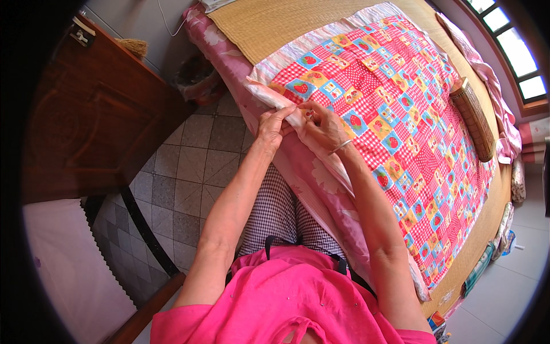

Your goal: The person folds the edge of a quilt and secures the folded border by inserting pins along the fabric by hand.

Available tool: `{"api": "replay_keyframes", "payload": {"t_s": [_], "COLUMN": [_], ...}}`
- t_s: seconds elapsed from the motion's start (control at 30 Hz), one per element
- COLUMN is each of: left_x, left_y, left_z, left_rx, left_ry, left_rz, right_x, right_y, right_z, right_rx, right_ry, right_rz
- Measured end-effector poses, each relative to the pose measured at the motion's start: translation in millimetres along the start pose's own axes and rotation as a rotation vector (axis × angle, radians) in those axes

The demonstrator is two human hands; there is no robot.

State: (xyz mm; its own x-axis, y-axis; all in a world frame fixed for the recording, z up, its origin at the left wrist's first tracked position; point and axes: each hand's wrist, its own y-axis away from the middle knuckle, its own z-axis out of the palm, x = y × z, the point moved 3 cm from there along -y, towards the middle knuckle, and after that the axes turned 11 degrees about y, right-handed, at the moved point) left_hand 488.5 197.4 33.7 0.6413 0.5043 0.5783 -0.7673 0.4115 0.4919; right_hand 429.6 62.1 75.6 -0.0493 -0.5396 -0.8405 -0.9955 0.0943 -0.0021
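A quilt with a red, yellow and blue strawberry-patch print (404, 116) lies spread over a bed, with a pale striped border around it. My left hand (275, 124) pinches the folded pale edge of the quilt on the side nearest me. Close beside it, my right hand (322, 127), with a bracelet at the wrist, has its fingers bent on the same edge; whether something small is between them cannot be told. Under the quilt are a woven straw mat (258, 26) and a pink floral sheet (240, 92) that hangs over the bed's side.
A woven bamboo pillow (475, 120) lies on the quilt's far right part. To the left stand a dark wooden door (99, 112) and a bin with a plastic liner (195, 81) on the tiled floor (184, 163). A cloth-covered piece of furniture (73, 266) is at the lower left.
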Motion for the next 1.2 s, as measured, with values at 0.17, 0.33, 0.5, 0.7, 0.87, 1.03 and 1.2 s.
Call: {"api": "replay_keyframes", "payload": {"t_s": [0.17, 0.33, 0.5, 0.7, 0.87, 1.03, 1.2], "left_x": [-1, -7, -7, -10, -16, -10, -10], "left_y": [-1, -4, -3, -2, -5, 0, -4], "left_z": [-5, -2, -2, -3, 1, -5, -6], "left_rx": [0.024, 0.006, 0.027, 0.006, 0.011, -0.001, 0.002], "left_ry": [0.017, 0.036, 0.008, -0.007, 0.0, -0.027, 0.045], "left_rz": [0.005, 0.013, 0.028, 0.084, 0.212, 0.153, 0.203], "right_x": [-9, -5, -10, 2, 9, -19, -56], "right_y": [5, 2, 1, -14, -29, -33, -38], "right_z": [-13, -10, 0, 3, 8, 4, 10], "right_rx": [-0.121, -0.084, -0.013, 0.06, 0.171, -0.086, 0.028], "right_ry": [0.203, 0.228, 0.093, 0.084, 0.266, 0.604, 1.045], "right_rz": [-0.013, 0.025, 0.101, 0.099, -0.031, -0.026, -0.396]}}
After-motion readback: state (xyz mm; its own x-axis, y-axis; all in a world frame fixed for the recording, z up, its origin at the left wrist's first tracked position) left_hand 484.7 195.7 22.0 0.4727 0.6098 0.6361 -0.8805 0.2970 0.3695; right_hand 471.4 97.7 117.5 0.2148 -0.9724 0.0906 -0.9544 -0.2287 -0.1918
